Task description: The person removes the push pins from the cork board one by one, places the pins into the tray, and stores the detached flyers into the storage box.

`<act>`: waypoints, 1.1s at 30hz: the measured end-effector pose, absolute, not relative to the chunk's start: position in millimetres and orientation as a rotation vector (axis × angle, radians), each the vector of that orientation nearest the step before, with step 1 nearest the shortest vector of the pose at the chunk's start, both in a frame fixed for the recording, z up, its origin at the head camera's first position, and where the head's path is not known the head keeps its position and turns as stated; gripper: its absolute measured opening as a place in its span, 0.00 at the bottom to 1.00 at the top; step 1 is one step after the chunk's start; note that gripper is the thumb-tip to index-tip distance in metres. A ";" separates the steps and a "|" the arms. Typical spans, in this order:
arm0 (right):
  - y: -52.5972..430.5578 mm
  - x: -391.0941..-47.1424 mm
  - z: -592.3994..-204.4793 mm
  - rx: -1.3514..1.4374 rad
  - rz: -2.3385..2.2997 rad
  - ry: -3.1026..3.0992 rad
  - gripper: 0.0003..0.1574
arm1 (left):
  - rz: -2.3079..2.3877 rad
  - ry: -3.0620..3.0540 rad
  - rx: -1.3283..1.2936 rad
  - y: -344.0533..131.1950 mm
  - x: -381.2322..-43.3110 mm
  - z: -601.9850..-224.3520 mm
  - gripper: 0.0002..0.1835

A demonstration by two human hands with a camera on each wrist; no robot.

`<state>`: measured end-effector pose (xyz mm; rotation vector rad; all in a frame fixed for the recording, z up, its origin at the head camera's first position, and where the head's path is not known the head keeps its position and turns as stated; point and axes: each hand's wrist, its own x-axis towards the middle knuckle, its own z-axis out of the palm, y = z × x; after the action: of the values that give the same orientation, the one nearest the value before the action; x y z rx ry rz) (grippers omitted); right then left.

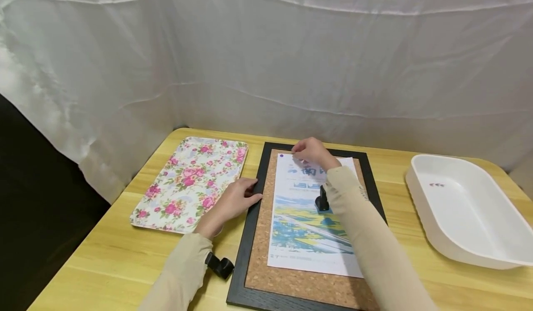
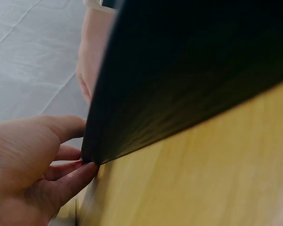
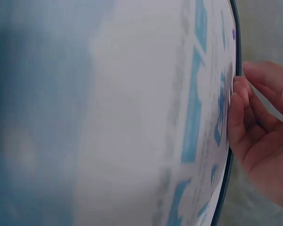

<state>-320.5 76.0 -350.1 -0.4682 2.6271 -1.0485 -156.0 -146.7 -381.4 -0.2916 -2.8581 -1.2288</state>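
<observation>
A cork board (image 1: 260, 260) in a black frame lies on the table, with a printed paper poster (image 1: 287, 209) on it. A small purple pushpin (image 1: 281, 155) sits at the poster's upper left corner. My left hand (image 1: 230, 201) holds the frame's left side, fingers and thumb at the black edge (image 2: 146, 84) in the left wrist view. At the poster's top edge, right of the pin, my right hand (image 1: 313, 152) has its fingertips together on the paper. In the right wrist view its curled fingers (image 3: 237, 113) touch the paper's edge; anything tiny between the tips is hidden.
To the left lies a floral tray (image 1: 193, 177) beside the frame. A white plastic basin (image 1: 470, 209) stands to the right. A grey-white cloth (image 1: 291, 61) hangs behind the wooden table (image 1: 100, 255). My right forearm covers part of the poster and the board.
</observation>
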 end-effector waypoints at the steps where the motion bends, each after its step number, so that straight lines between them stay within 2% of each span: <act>1: 73.1 -319.7 -350.2 -0.473 -1.055 2.621 0.14 | -1.223 -2.858 -0.289 -146.9 -155.7 -381.2 0.26; 13: 49.5 -315.0 -354.5 -0.436 -1.113 2.634 0.12 | -1.231 -2.868 -0.284 -146.4 -156.6 -381.8 0.27; 33: 39.5 -314.8 -357.8 -0.394 -1.067 2.730 0.08 | -1.225 -2.852 -0.297 -147.3 -157.4 -382.3 0.27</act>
<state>-314.8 39.5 -357.8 -0.3936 2.7304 -1.0669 -157.4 -147.3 -382.3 -0.2974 -2.8516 -1.2254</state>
